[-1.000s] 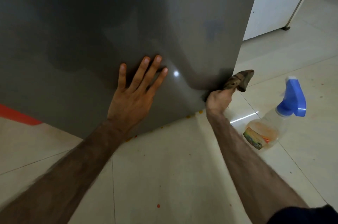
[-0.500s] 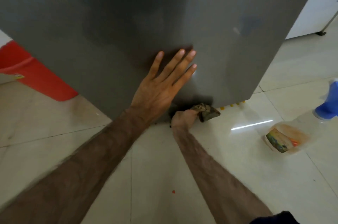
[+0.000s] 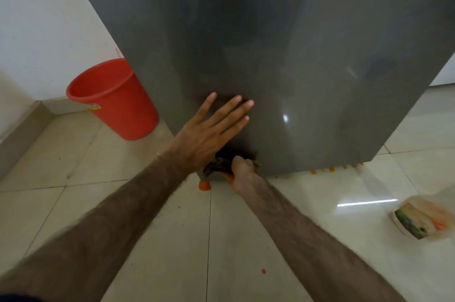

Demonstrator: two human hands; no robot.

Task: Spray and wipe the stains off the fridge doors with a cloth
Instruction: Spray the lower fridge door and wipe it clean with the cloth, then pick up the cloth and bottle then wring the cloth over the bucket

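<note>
The grey fridge door (image 3: 283, 43) fills the upper middle of the head view. My left hand (image 3: 211, 126) lies flat on its lower part, fingers spread. Just below it, my right hand (image 3: 242, 171) is closed on a dark crumpled cloth (image 3: 216, 166), pressed against the door's bottom edge near the left corner. The spray bottle (image 3: 418, 220) stands on the floor at the right edge; only its clear base with a coloured label shows.
A red bucket (image 3: 115, 99) stands on the floor left of the fridge, by the white wall (image 3: 37, 18). Orange spots (image 3: 332, 169) dot the tiled floor along the door's bottom edge, with a larger orange blob (image 3: 204, 186) under the cloth.
My right hand has carried the cloth leftward along the door's bottom edge, from the right corner to near the left corner. The view has swung left, revealing the bucket. My left hand stays on the door.
</note>
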